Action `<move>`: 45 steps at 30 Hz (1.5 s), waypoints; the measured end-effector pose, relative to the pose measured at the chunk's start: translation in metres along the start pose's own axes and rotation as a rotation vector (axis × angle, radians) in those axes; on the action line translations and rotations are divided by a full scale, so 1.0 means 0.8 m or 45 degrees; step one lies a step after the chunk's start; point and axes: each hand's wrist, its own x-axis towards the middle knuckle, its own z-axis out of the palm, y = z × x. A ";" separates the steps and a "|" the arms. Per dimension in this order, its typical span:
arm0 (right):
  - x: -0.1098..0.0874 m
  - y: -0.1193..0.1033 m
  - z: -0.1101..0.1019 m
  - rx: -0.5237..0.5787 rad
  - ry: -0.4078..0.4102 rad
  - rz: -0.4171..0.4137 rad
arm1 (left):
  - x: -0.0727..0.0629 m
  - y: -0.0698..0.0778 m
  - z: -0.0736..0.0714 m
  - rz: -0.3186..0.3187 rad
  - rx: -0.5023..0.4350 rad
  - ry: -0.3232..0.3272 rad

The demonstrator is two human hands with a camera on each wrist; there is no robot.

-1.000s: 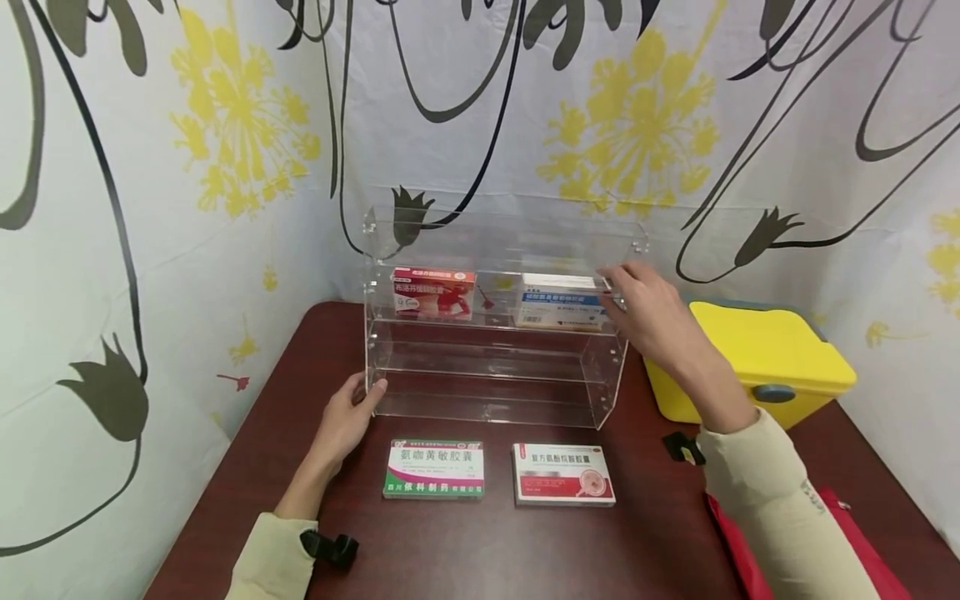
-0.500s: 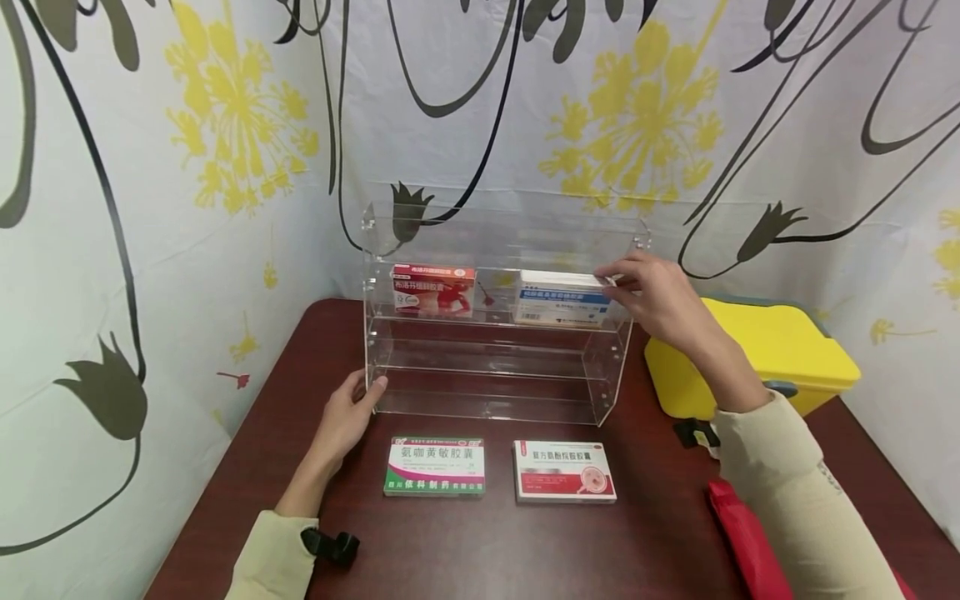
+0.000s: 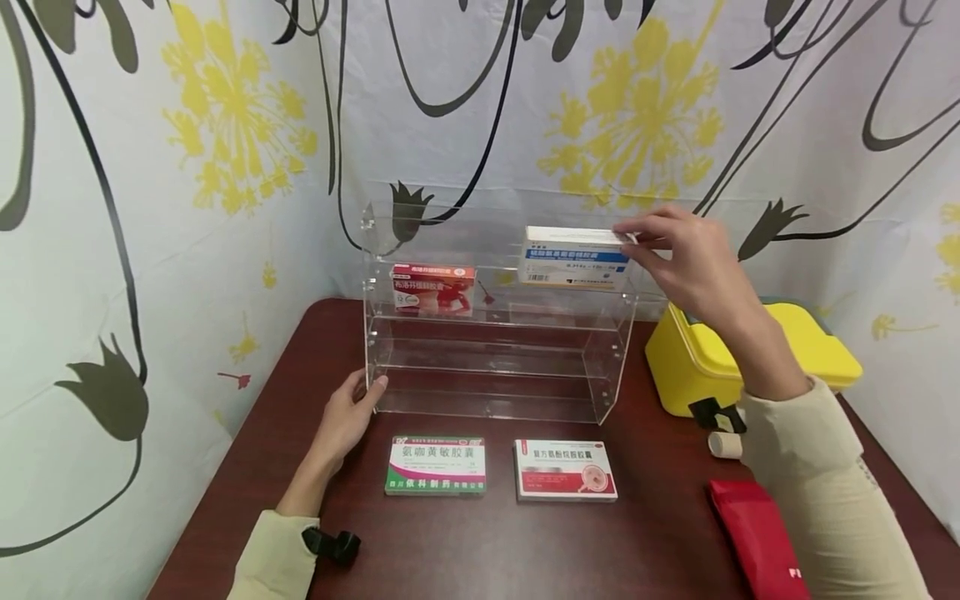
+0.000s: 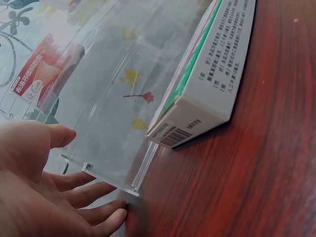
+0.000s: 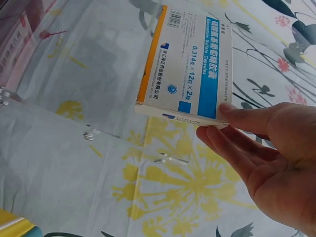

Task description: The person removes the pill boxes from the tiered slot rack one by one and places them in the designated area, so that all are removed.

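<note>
By the right hand [image 3: 692, 262], a white-and-blue cardboard box [image 3: 573, 260] is pinched at one end, above the upper shelf [image 3: 498, 320] of a clear acrylic rack [image 3: 611, 371]; its side is gripped by the left hand [image 3: 351, 417]. Through that end-only hold, the box could be tipped or dropped.

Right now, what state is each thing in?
Clear rack: standing upright
Blue-striped box: held upright in the air
Right hand: pinching that box
Left hand: holding the rack's side
Red box: standing in rack
Green-white box: flat, face up
Red-white box: flat, face up
Yellow case: looks closed
Red pouch: partly hidden
</note>
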 end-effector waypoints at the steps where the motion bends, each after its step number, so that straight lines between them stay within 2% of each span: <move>1: -0.001 0.000 0.000 0.002 0.001 0.000 | 0.000 0.000 0.000 -0.001 0.001 -0.002; 7: -0.014 -0.005 -0.009 0.012 0.025 0.004 | -0.001 -0.001 0.000 -0.006 -0.006 0.003; 11: -0.038 -0.007 -0.013 0.004 0.039 -0.054 | -0.001 0.001 -0.001 -0.003 0.009 -0.003; 14: -0.065 -0.005 -0.003 0.012 0.037 -0.097 | 0.000 0.003 0.000 -0.004 0.014 -0.004; 19: -0.106 -0.007 0.024 0.044 -0.046 -0.057 | 0.002 0.005 -0.003 -0.003 0.027 0.004; 26: -0.127 -0.013 0.044 0.071 -0.150 0.027 | -0.002 0.000 -0.005 -0.020 0.041 0.008; 30: -0.134 -0.013 0.044 0.141 -0.204 0.058 | -0.004 -0.003 -0.002 -0.029 0.039 0.006; 37: -0.160 -0.003 0.044 0.312 -0.376 0.140 | -0.002 -0.001 0.001 -0.014 0.025 0.009; 41: -0.175 0.002 0.050 0.383 -0.398 0.178 | -0.002 0.000 0.001 -0.013 0.019 0.001; 45: -0.194 0.001 0.061 0.515 -0.413 0.207 | -0.003 0.002 0.000 -0.013 0.030 0.002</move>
